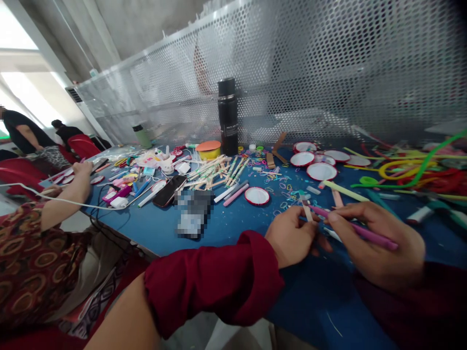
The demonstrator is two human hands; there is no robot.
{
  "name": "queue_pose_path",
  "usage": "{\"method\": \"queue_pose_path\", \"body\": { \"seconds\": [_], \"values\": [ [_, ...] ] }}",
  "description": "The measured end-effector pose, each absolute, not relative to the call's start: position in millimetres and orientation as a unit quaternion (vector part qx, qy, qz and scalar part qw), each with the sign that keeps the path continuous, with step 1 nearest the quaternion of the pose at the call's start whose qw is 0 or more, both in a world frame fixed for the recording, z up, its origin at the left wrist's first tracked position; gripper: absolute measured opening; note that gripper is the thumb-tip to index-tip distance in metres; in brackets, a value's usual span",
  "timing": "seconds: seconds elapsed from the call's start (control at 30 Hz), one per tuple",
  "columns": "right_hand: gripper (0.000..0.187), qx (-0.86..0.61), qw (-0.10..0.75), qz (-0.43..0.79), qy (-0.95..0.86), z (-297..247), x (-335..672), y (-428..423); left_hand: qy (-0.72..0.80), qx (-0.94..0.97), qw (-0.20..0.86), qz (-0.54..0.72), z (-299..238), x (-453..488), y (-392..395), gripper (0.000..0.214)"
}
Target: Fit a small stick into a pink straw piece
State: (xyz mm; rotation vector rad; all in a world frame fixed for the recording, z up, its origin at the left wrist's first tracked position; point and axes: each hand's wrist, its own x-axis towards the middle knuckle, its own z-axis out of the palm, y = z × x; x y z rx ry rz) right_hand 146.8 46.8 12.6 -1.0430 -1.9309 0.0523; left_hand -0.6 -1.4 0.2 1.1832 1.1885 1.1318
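Observation:
My left hand (292, 239) is closed on a short pale craft stick (307, 212), which stands up between thumb and fingers. My right hand (386, 243) grips a pink-purple marker pen (372, 236) like a writing tool. The pen's tip end is close to the stick; whether they touch I cannot tell. Just beyond my hands lie a pale yellow-green strip (345, 190) and scattered small rubber bands (282, 184). A round white lid with a red rim (257, 195) lies to the left of my left hand, with more such lids (321, 171) farther back.
A black bottle (228, 119) stands by the perforated metal screen (310, 73). Craft sticks (211, 175) are heaped mid-table, near two phones (170, 190). Coloured cords (430, 167) are tangled at the right. A co-worker's arm (69, 197) reaches over the table at left, beside a white cable (73, 203).

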Motion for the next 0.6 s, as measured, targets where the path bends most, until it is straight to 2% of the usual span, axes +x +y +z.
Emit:
{"method": "queue_pose_path", "body": {
  "seconds": [0.6],
  "values": [
    [0.017, -0.396, 0.498, 0.037, -0.771, 23.2, 143.4, 38.1, 0.463, 0.504, 0.531, 0.499, 0.7, -0.2, -2.8, 0.023]
  ]
}}
